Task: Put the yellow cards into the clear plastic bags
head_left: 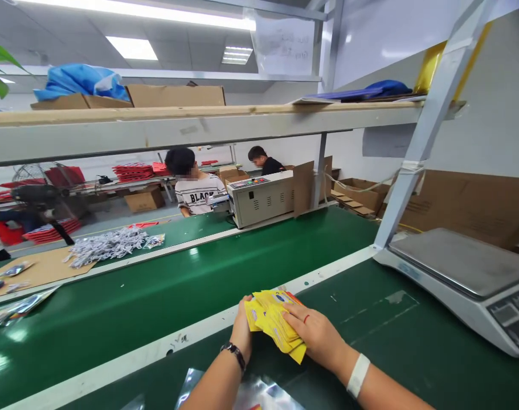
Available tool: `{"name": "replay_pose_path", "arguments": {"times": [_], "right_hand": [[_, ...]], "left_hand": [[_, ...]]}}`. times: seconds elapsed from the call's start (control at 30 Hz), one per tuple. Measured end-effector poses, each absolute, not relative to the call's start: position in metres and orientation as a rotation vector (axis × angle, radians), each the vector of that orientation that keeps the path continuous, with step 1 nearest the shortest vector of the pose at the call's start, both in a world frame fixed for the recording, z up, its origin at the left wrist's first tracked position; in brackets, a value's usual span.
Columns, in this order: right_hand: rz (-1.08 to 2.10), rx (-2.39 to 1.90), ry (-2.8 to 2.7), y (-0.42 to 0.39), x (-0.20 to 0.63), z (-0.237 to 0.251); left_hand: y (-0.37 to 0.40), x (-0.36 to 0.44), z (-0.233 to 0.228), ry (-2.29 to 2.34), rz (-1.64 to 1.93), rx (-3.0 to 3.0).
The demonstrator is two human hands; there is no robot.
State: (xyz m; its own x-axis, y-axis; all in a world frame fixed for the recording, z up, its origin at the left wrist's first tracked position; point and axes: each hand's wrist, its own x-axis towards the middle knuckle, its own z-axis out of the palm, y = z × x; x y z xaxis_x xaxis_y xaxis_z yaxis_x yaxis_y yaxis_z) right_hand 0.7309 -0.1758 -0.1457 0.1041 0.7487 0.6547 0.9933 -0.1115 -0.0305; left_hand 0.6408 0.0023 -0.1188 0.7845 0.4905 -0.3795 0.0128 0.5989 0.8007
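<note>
Lower centre: left hand [242,330] and right hand [314,333] both grasping yellow packets [273,320] on green counter [396,341]; stack fanned toward lower right.

You work at a green bench [370,341] filling the lower frame. A grey scale [464,279] sits on it at right, clear plastic sleeves [250,393] at bottom centre, a beige machine [261,199] at centre, white tags [107,246] and brown cardboard [37,267] at left.
</note>
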Motion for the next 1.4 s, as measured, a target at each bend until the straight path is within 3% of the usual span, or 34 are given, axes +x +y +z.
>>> {"name": "replay_pose_path", "arguments": {"times": [0.17,0.37,0.53,0.77,1.03,1.4], "right_hand": [[-0.517,-2.202,-1.677,-0.163,0.723,-0.173],[-0.238,-2.4,-1.626,-0.161,0.693,-0.164],[0.181,-2.328,-1.451,-0.175,0.692,-0.138],[0.306,-2.45,-1.167,-0.162,0.758,-0.111],[0.902,-2.43,-1.044,-0.142,0.807,-0.108],[1.12,-2.234,-0.926,-0.136,0.814,-0.112]], "left_hand": [[0.008,0.635,-0.118,0.855,0.091,1.104],[0.002,0.647,-0.122,0.821,0.092,1.457],[0.004,0.658,-0.129,0.835,0.128,1.756],[0.004,0.657,-0.132,0.825,0.117,2.041],[0.001,0.648,-0.129,0.77,0.035,2.074],[0.0,0.644,-0.132,0.731,0.008,2.074]]}}
